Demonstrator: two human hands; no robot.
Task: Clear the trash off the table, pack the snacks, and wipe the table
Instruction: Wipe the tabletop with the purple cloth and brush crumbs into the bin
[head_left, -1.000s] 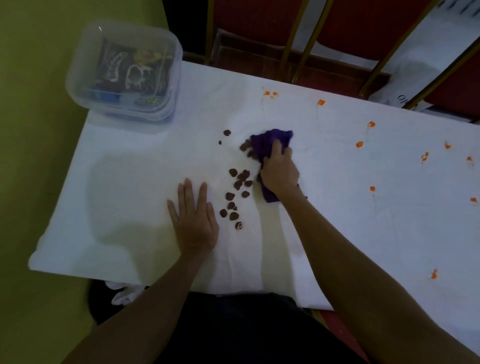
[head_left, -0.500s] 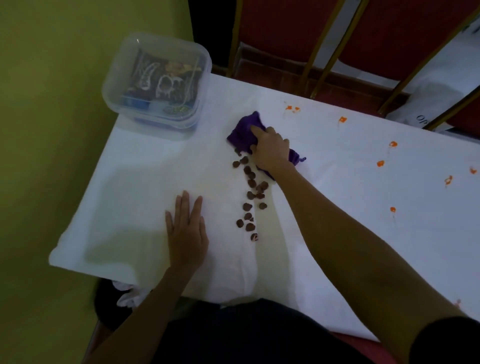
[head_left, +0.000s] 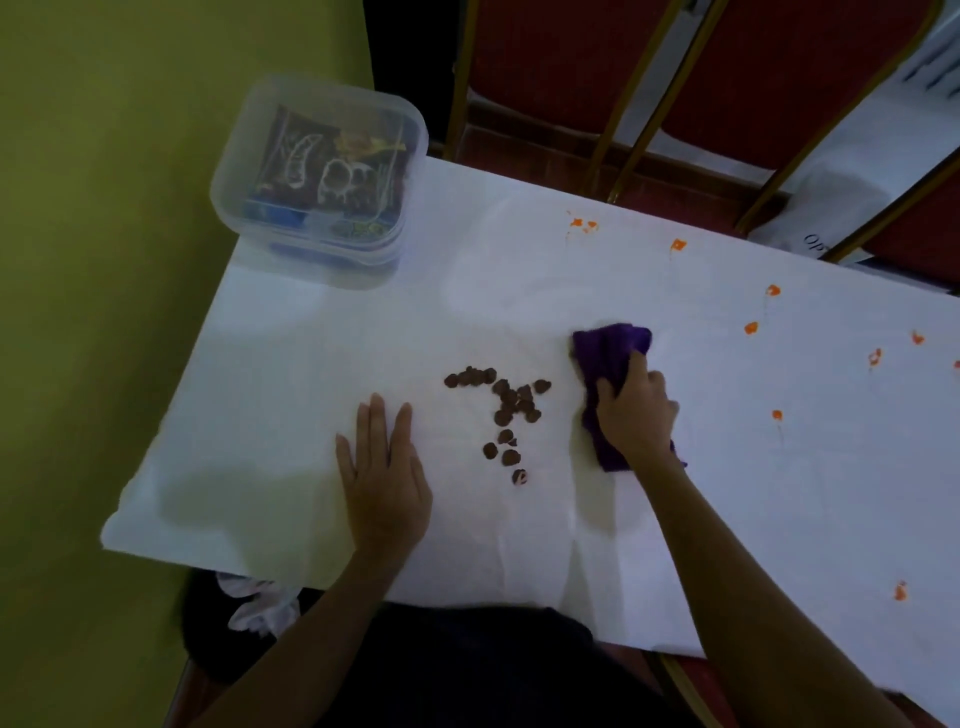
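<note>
1 purple cloth (head_left: 613, 353), 1 lidded container (head_left: 317, 182), 2 hands.

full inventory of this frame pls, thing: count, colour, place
table: one, white cover, fills most of the view
box: one, clear plastic with lid, far left corner of the table, snack packets inside
brown bits: about twenty, dark brown, loose cluster mid-table between the hands
orange spots: roughly a dozen, orange, scattered over the right half
cloth: one, purple, right of the brown bits
chairs: at least two, red with gold frames, behind the table
wall: yellow-green, left
left hand: flat on the table, open
right hand: gripping the cloth
</note>
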